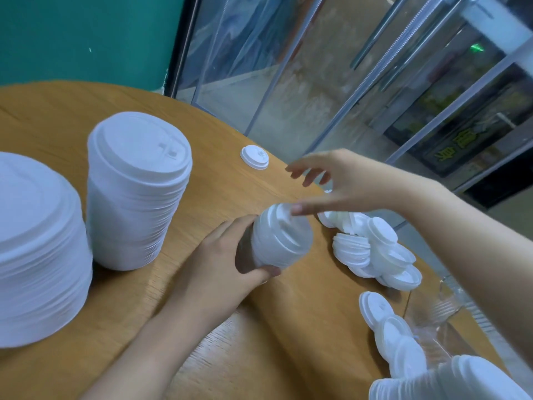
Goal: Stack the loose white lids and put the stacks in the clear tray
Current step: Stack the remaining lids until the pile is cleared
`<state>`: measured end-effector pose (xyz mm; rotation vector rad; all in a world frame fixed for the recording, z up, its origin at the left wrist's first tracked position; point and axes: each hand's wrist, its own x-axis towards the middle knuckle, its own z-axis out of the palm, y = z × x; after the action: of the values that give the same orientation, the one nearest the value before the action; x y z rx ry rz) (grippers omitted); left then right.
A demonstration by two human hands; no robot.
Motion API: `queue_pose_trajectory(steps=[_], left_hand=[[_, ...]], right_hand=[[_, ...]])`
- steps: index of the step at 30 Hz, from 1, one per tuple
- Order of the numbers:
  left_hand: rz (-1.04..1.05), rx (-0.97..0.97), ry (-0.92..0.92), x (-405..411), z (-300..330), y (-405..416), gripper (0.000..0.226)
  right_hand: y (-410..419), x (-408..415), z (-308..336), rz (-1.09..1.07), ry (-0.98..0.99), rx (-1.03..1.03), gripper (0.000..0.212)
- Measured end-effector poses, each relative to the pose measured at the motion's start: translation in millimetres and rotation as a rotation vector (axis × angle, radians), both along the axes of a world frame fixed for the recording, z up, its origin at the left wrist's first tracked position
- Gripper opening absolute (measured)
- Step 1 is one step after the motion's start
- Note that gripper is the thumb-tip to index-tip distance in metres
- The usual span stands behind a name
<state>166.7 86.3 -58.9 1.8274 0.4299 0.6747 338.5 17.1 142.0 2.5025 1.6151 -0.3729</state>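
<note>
Starting far left: tall stack of large white lids cut by frame edge, standing on wooden tabletop. Just right of it, second tall lid stack, upright, close to the first; can't tell if they touch. Beyond, near tabletop's far edge, single small white lid lying flat, apart from everything else.

Centre: left hand wrapped around small lid stack, thumb below and fingers behind it, stack tilted on its side with top facing up-right. Right hand just above that stack, fingers spread and relaxed, holding nothing; thumb tip at the stack's upper rim, contact unclear due to motion blur.

Right of held stack: loose pile of small white lids on tabletop, overlapping, some tilted, some nested into short stacks. Lower right: row of lids leaning on each other, running toward the bottom corner. Clear tray beside that row at tabletop's right edge, partly under right forearm; contents hard to make out.
</note>
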Motion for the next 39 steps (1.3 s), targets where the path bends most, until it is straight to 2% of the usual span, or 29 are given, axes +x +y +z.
queue_pose_trajectory(steps=[4, 7, 10, 16, 22, 32, 39], left_hand=[[0.008, 0.009, 0.002, 1.5, 1.3, 2.4, 0.070], [0.029, 0.001, 0.000, 1.0, 1.6, 2.5, 0.071], [0.063, -0.001, 0.002, -0.8, 0.7, 2.2, 0.070], [0.160, 0.003, -0.021, -0.1, -2.9, 2.9, 0.071], [0.184, 0.006, -0.027, 3.8, -6.0, 1.2, 0.075], [0.182, 0.012, -0.044, 6.6, -9.9, -0.8, 0.079], [0.167, 0.035, -0.050, 6.9, -10.1, 0.8, 0.078]], right_hand=[[22.5, 42.5, -11.7, -0.057, 0.024, 0.079, 0.072], [40.7, 78.2, -37.8, -0.101, -0.061, 0.055, 0.060], [51.5, 110.7, -66.1, -0.169, -0.039, 0.123, 0.055], [77.2, 148.3, -113.5, -0.270, 0.033, 0.226, 0.074], [99.5, 165.9, -141.0, -0.302, 0.095, 0.268, 0.079], [134.6, 165.3, -162.5, -0.311, 0.229, 0.400, 0.072], [132.9, 158.3, -149.9, -0.274, 0.171, 0.407, 0.065]])
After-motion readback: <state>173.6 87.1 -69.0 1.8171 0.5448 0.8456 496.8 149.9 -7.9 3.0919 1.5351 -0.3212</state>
